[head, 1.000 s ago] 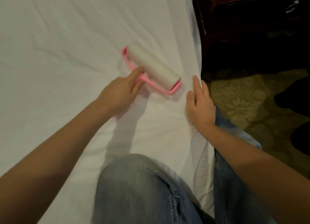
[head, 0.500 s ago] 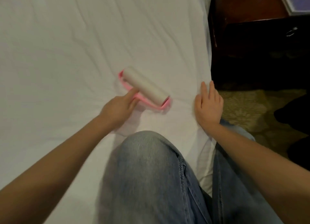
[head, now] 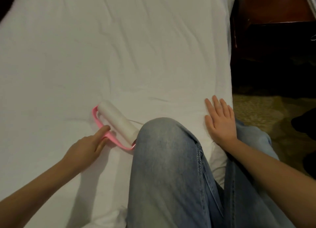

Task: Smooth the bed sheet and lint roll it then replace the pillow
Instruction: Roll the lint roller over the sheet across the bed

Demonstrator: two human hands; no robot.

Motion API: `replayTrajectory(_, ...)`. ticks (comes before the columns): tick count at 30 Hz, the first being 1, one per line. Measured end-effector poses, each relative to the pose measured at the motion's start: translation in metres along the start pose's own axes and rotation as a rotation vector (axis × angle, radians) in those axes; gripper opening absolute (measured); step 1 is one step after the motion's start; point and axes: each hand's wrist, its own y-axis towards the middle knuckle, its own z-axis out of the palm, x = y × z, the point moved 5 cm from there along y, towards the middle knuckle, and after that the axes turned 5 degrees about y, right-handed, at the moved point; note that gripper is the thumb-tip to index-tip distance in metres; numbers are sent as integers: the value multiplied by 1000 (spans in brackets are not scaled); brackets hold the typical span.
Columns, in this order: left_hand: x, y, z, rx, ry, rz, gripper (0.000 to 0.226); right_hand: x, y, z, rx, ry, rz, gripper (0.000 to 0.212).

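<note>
White bed sheet point(head: 136, 48) lies spread flat, with shallow creases across its middle. The lint roller point(head: 118, 121), a white roll in a pink frame, lies diagonally on it, apparently in contact.

- Beyond your knee point(head: 164, 142) the bed sheet point(head: 136, 56) lies open, with shallow creases only.
- Just left of the knee the lint roller point(head: 118, 120) bars the way, your left hand point(head: 85, 149) gripping its frame.
- Right of the knee a strip of sheet runs to your flat right hand point(head: 220, 121).
- Farther right stands a dark cabinet point(head: 273, 48).
</note>
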Motion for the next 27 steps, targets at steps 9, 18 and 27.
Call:
replayTrajectory(9,-60,44,-8,-135,-85,-48,43,7,-2,-4,52,-4,21,74)
replayTrajectory(18,48,-182,42,-17,-98,-390,49,61,32,2,196,-253,-275,77)
replayTrajectory(27,-24,-37,5,-110,-181,-330,46,130,34,29,280,-373,-612,63)
